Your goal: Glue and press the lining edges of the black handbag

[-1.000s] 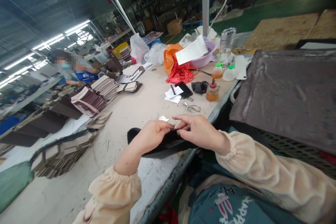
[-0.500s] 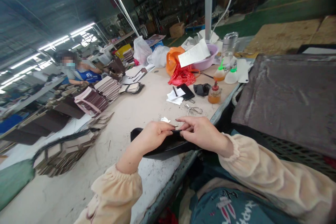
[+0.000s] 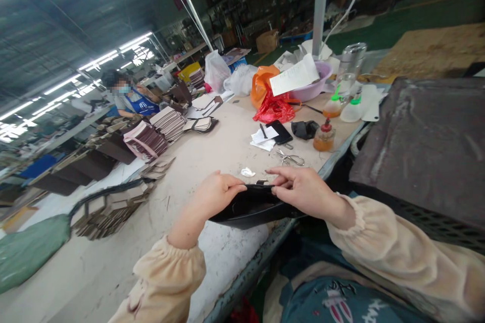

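Between my hands is a black leather-like pouch (image 3: 250, 213), its mouth gaping towards me at the table's near edge. My left hand (image 3: 216, 195) is closed, thumb and fingers pinching the far rim on the left. On the right part of the same rim, my right hand (image 3: 305, 193) is closed too, with its index finger stretched out above. A small dark metal clip or clasp (image 3: 261, 182) sticks up from the rim between the two hands. Beyond it lie a crumpled white scrap (image 3: 247, 172) and metal scissors (image 3: 291, 158).
Behind the scissors are a phone (image 3: 281, 132), papers and a bottle of amber liquid (image 3: 324, 136). Stacked brown pieces (image 3: 146, 140) and cut pieces (image 3: 113, 207) line the left. A dark covered crate (image 3: 424, 136) stands right. A masked co-worker (image 3: 132, 101) sits across the table.
My left fingers have moved left along the rim, away from my right hand, and the small metal clip now shows between them. The view has shifted slightly.
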The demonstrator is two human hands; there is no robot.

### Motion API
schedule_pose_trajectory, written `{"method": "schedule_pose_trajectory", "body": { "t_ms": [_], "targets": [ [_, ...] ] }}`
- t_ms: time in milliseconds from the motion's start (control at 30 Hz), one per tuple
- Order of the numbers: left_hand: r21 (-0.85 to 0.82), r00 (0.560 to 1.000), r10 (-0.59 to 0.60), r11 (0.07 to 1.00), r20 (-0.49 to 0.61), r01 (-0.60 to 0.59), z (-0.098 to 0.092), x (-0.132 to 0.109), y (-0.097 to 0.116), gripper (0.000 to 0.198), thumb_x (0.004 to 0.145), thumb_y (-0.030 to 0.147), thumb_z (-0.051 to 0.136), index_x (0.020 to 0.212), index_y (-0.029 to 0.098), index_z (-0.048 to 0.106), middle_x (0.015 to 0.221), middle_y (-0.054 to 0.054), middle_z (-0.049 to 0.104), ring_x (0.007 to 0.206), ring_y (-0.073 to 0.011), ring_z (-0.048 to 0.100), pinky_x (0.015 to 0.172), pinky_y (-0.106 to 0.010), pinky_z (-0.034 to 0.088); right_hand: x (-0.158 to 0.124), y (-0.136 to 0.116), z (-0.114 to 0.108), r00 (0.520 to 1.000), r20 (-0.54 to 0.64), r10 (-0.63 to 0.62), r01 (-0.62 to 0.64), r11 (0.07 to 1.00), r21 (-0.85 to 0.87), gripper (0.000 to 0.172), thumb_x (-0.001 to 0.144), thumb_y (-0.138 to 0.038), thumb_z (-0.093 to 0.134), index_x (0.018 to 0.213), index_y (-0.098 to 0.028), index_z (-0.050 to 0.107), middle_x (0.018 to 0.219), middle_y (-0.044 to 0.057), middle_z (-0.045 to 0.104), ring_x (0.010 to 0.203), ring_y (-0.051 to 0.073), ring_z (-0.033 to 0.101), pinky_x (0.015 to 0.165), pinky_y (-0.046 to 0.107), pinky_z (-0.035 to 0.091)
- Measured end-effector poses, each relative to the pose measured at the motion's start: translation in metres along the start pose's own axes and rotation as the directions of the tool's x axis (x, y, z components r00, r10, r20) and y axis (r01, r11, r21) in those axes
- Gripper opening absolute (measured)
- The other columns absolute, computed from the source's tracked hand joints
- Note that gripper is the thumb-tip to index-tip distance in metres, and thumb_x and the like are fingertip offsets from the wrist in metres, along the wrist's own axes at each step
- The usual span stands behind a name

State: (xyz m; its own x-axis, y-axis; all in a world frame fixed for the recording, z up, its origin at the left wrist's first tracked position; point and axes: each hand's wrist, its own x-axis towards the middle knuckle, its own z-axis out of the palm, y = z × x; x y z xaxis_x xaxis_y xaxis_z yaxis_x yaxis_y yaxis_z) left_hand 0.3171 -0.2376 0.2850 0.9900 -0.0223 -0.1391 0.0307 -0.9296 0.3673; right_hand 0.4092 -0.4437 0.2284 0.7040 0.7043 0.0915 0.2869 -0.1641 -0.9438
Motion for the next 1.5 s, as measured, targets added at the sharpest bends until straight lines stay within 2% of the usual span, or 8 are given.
{"method": "schedule_pose_trajectory", "body": {
  "t_ms": [233, 467, 733, 1000, 1167, 1300, 1433, 1500],
  "targets": [
    [-0.007, 0.999, -0.03, 1.0, -0.03, 0.03, 0.015, 0.017, 0.027, 0.048, 0.088, 0.053, 0.042, 0.063, 0.017, 0.061, 0.057, 0.002, 0.057, 0.055, -0.0105, 0.047, 0.054, -0.024, 0.031, -0.004, -0.001, -0.001, 0.999, 0.0, -0.039, 0.039, 0.999, -0.035, 0.048, 0.071, -0.012, 0.058, 0.119, -0.019, 0.064, 0.08, -0.002, 0.073, 0.066, 0.013, 0.068, 0.064, 0.022, 0.056],
    [0.094, 0.987, -0.159, 0.983, 0.019, 0.156, 0.012, 0.029, 0.043, 0.055, 0.078, 0.07, 0.043, 0.067, 0.018, 0.058, 0.064, -0.001, 0.058, 0.057, -0.0138, 0.047, 0.05, -0.026, 0.025, -0.004, 0.003, 0.003, 0.997, 0.027, -0.072, 0.073, 0.996, -0.056, 0.053, 0.073, -0.012, 0.056, 0.125, -0.025, 0.059, 0.082, -0.004, 0.074, 0.07, 0.014, 0.069, 0.067, 0.024, 0.055],
    [-0.062, 0.989, -0.074, 0.995, 0.131, 0.083, 0.002, 0.026, 0.024, 0.031, 0.081, 0.045, 0.051, 0.072, 0.019, 0.063, 0.067, 0.001, 0.059, 0.064, -0.013, 0.049, 0.058, -0.023, 0.035, -0.006, -0.002, 0.0, 0.999, 0.029, 0.016, -0.016, 1.0, -0.005, 0.051, 0.073, -0.016, 0.059, 0.124, -0.019, 0.059, 0.081, -0.002, 0.072, 0.066, 0.012, 0.067, 0.061, 0.021, 0.054],
    [-0.182, 0.972, -0.149, 0.966, 0.181, 0.182, -0.019, 0.002, -0.009, 0.038, 0.083, 0.047, 0.047, 0.08, 0.018, 0.071, 0.067, 0.003, 0.061, 0.063, -0.0122, 0.051, 0.061, -0.022, 0.041, -0.003, 0.0, 0.0, 0.999, 0.028, 0.026, -0.026, 1.0, 0.0, 0.049, 0.073, -0.02, 0.06, 0.122, -0.02, 0.06, 0.08, -0.001, 0.071, 0.064, 0.013, 0.066, 0.061, 0.023, 0.054],
    [-0.273, 0.966, -0.247, 0.926, 0.079, 0.26, -0.03, -0.017, -0.046, 0.038, 0.082, 0.047, 0.051, 0.094, 0.018, 0.073, 0.088, -0.002, 0.073, 0.083, -0.0174, 0.064, 0.079, -0.026, 0.049, -0.001, 0.0, -0.001, 1.0, 0.015, 0.017, -0.017, 1.0, -0.015, 0.048, 0.073, -0.019, 0.061, 0.121, -0.02, 0.062, 0.081, -0.001, 0.071, 0.066, 0.014, 0.067, 0.061, 0.023, 0.055],
    [-0.227, 0.927, -0.346, 0.923, -0.144, 0.31, -0.026, -0.029, -0.06, 0.036, 0.084, 0.044, 0.051, 0.093, 0.016, 0.073, 0.094, -0.007, 0.074, 0.09, -0.0229, 0.066, 0.086, -0.036, 0.05, 0.001, 0.0, 0.0, 1.0, -0.003, -0.011, 0.011, 1.0, -0.007, 0.047, 0.073, -0.018, 0.061, 0.12, -0.019, 0.062, 0.082, -0.001, 0.072, 0.07, 0.014, 0.068, 0.066, 0.024, 0.056],
    [-0.13, 0.827, -0.313, 0.949, -0.467, 0.286, -0.004, -0.04, -0.023, 0.039, 0.09, 0.037, 0.042, 0.1, 0.011, 0.069, 0.118, -0.017, 0.064, 0.114, -0.0289, 0.056, 0.105, -0.051, 0.034, 0.0, 0.004, 0.004, 0.996, -0.068, -0.049, 0.053, 0.997, 0.048, 0.044, 0.079, -0.023, 0.059, 0.123, -0.016, 0.059, 0.085, 0.001, 0.071, 0.073, 0.014, 0.068, 0.069, 0.025, 0.055],
    [-0.098, 0.854, -0.196, 0.981, -0.482, 0.169, 0.014, -0.042, 0.009, 0.031, 0.09, 0.036, 0.047, 0.1, 0.017, 0.07, 0.116, -0.01, 0.067, 0.11, -0.0215, 0.059, 0.107, -0.042, 0.037, 0.0, 0.009, 0.008, 0.991, -0.126, -0.049, 0.062, 0.993, 0.104, 0.044, 0.085, -0.028, 0.055, 0.126, -0.014, 0.055, 0.087, 0.003, 0.069, 0.074, 0.014, 0.067, 0.071, 0.026, 0.054]
  ]
}}
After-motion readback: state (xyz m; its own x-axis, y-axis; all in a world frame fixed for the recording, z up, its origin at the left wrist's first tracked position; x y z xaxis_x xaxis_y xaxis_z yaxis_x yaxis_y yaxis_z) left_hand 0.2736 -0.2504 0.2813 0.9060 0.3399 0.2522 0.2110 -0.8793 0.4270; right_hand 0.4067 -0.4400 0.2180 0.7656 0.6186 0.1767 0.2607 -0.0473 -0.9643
